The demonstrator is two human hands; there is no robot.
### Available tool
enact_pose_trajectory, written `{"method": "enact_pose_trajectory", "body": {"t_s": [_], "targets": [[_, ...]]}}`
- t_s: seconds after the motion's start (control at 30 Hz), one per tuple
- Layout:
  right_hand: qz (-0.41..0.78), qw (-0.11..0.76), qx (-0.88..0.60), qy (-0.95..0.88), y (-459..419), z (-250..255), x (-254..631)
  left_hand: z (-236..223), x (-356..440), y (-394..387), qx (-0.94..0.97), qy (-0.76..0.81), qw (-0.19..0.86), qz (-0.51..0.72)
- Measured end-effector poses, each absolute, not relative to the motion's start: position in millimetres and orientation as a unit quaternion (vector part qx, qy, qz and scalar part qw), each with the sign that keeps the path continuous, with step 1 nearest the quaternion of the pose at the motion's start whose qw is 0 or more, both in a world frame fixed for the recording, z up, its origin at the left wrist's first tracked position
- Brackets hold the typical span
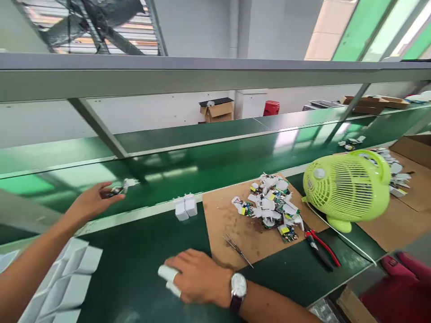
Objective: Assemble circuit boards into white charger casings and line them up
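My left hand (96,202) is closed on a small circuit board (116,190) with a white part at its end, held over the shiny green belt. My right hand (198,276) hovers low over the dark green table, wearing a watch, with white covers on two fingertips. Its fingers are loosely bent and apart, with nothing seen in them. Between the hands, two white adapter housings (186,207) stand at the belt's edge. Rows of white plastic housings (67,278) lie under my left forearm. Tweezers (237,250) rest on the cardboard sheet (218,224) beyond my right hand.
A heap of circuit boards with white parts (269,204) covers part of the cardboard. Right of it are red-handled pliers (321,249) and a lime-green fan (346,190) with a white cord. A metal shelf beam (215,78) crosses above the belt (215,157). More boards lie behind the fan.
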State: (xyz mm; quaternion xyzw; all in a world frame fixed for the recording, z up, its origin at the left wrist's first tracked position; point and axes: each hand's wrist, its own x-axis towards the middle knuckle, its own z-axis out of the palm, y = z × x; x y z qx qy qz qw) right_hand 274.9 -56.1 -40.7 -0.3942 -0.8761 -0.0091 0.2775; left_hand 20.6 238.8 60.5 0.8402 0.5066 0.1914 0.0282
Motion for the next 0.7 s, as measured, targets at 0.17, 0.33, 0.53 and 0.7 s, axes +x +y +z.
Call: {"method": "enact_pose_trajectory", "body": {"t_s": [0.17, 0.33, 0.53, 0.7], "targets": [[0.127, 0.504, -0.504, -0.690, -63.7, -30.2, 283.5, 52.8, 39.5, 89.7, 0.871, 0.442, 0.175, 0.124], [0.189, 0.504, -0.519, -0.664, -62.7, -42.6, 289.6, 35.0, 64.9, -7.4, 0.931, 0.330, 0.151, -0.021], [0.153, 0.321, -0.537, -0.765, -78.4, -39.7, 277.2, 70.9, -39.0, -17.4, 0.896, 0.425, 0.062, 0.114], [0.134, 0.208, -0.537, -0.807, -88.1, -35.8, 256.5, 55.6, -119.9, -41.9, 0.878, 0.467, -0.008, 0.106]]}}
